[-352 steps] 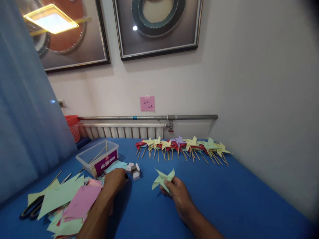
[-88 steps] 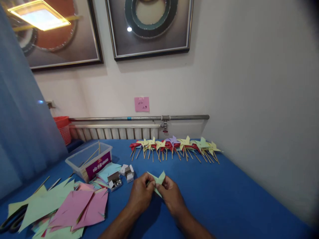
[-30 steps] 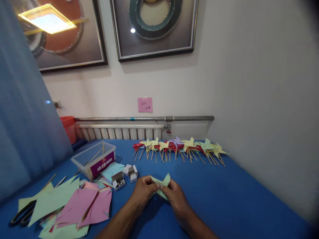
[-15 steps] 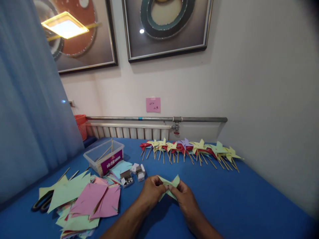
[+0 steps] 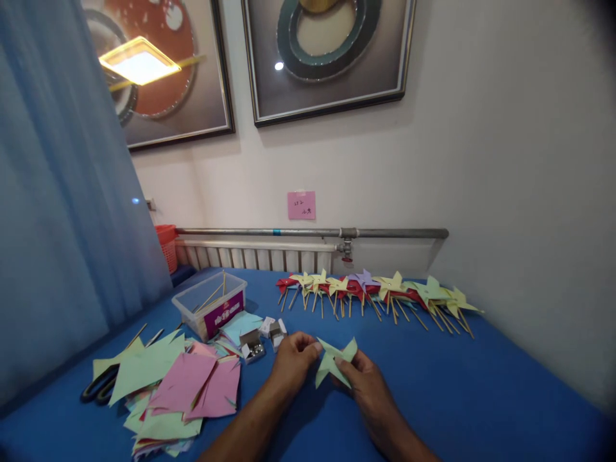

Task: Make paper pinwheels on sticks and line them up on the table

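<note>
both hands meet over the near blue table (image 5: 481, 398), right hand (image 5: 362, 378) pinching the green paper pinwheel (image 5: 335, 363), left hand (image 5: 293, 356) curled beside it, contents unclear.

pink note (image 5: 301, 205) writing unreadable, scissors (image 5: 99, 389) half-covered

A pink note (image 5: 301, 205) on the wall above the pipe carries handwritten marks too small to read. The clear box (image 5: 210, 310) near the table's left edge bears a purple label (image 5: 223, 314) with pale lettering, also illegible.
</note>
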Motion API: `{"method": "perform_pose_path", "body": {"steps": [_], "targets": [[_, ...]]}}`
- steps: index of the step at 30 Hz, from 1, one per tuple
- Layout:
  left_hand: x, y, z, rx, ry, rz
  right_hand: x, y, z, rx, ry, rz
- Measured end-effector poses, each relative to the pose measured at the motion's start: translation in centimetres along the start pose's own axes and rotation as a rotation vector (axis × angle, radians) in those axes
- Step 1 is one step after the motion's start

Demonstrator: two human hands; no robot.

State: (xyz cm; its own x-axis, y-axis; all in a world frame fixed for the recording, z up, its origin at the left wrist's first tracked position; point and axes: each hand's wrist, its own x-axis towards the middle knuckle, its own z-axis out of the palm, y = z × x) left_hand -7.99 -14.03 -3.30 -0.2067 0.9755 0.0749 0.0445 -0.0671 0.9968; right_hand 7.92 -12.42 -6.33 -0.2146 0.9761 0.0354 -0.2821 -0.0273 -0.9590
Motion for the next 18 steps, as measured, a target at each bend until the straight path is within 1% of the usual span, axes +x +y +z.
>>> {"method": "perform_pose_path", "body": {"steps": [2, 5, 10, 12, 14, 15, 17, 18], "targets": [[0.2, -0.1, -0.4, 0.076, 0.039, 0.055, 0.0, 0.0, 0.1, 0.010, 0.008, 0.001], [0.1, 0.0, -0.9, 0.204, 0.068, 0.127, -0.1, 0.0, 0.1, 0.019, 0.005, 0.008], [-0.5, 0.9, -1.2, 0.418, 0.116, 0.233, 0.0, 0.0, 0.1, 0.020, 0.002, 0.016], [-0.4, 1.3, -1.7, 0.466, 0.147, 0.275, 0.2, 0.0, 0.2, 0.020, 0.004, 0.020], [-0.1, 1.9, -3.0, 0.486, 0.199, 0.300, 0.3, 0.1, 0.3, 0.022, 0.002, 0.017], [0.2, 2.3, -4.0, 0.489, 0.233, 0.300, 0.4, 0.2, 0.4, 0.025, -0.003, 0.007], [1.0, 3.7, -6.6, 0.514, 0.330, 0.277, 0.3, 0.3, 0.6, 0.028, -0.019, -0.028], [1.5, 4.6, -8.2, 0.561, 0.379, 0.263, 0.2, 0.3, 0.7, 0.021, -0.030, -0.054]]}}
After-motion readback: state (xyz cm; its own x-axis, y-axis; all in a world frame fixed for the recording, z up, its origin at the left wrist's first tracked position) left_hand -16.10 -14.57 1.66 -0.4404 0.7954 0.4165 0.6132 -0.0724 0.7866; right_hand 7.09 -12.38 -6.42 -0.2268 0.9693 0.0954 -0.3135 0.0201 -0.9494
